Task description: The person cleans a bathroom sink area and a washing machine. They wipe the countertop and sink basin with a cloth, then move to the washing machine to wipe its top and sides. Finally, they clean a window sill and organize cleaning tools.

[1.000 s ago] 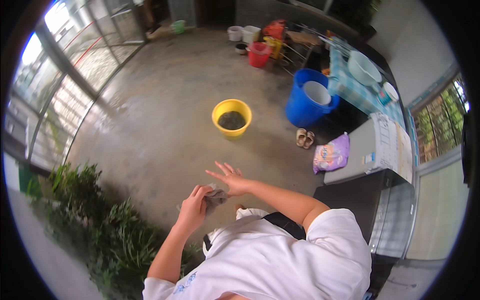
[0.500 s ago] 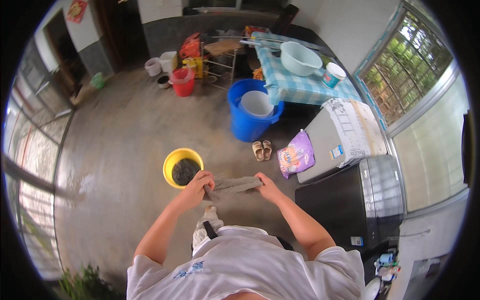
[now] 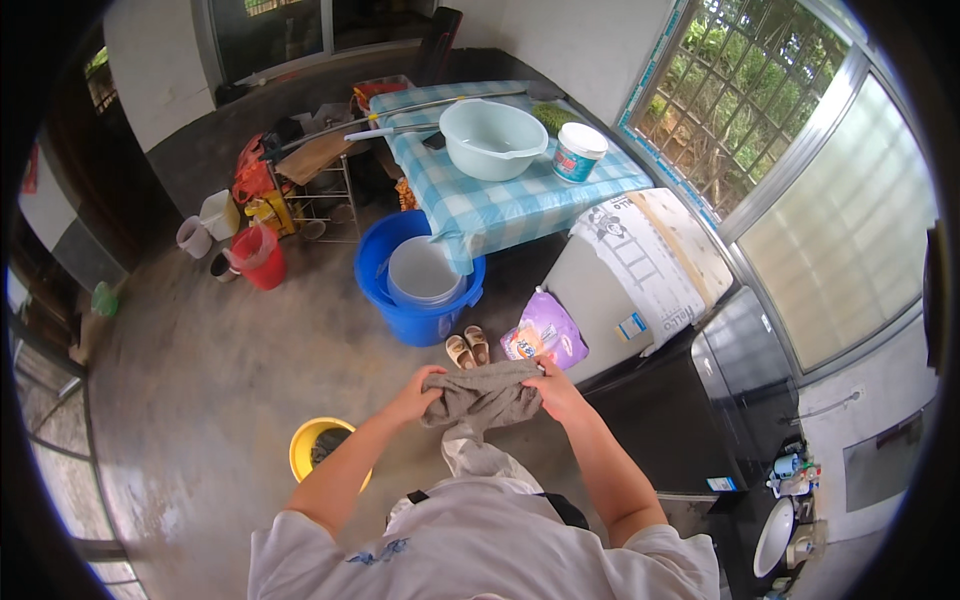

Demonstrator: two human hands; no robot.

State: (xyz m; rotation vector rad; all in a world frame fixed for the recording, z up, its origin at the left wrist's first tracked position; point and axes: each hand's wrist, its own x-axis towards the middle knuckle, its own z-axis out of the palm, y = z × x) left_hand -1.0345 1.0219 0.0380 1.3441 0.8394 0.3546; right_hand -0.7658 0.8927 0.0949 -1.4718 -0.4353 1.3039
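A grey-brown cloth hangs stretched between my two hands in front of my body, its lower edge drooping in folds. My left hand is closed on the cloth's left end. The right end is pinched in my right hand. Below and to the left, a yellow bucket stands on the floor with dark wet-looking fabric inside, partly covered by my left forearm. Just beyond the cloth lie a pair of sandals and a purple detergent bag.
A big blue tub holding a white bucket stands ahead, beside a table with a checked cloth. On it are a pale basin and a white tub. To the right are a grey appliance and a black one.
My view has turned right, so the yellow bucket now sits lower and farther left. The cloth, still in both hands, hangs looser and more spread out.
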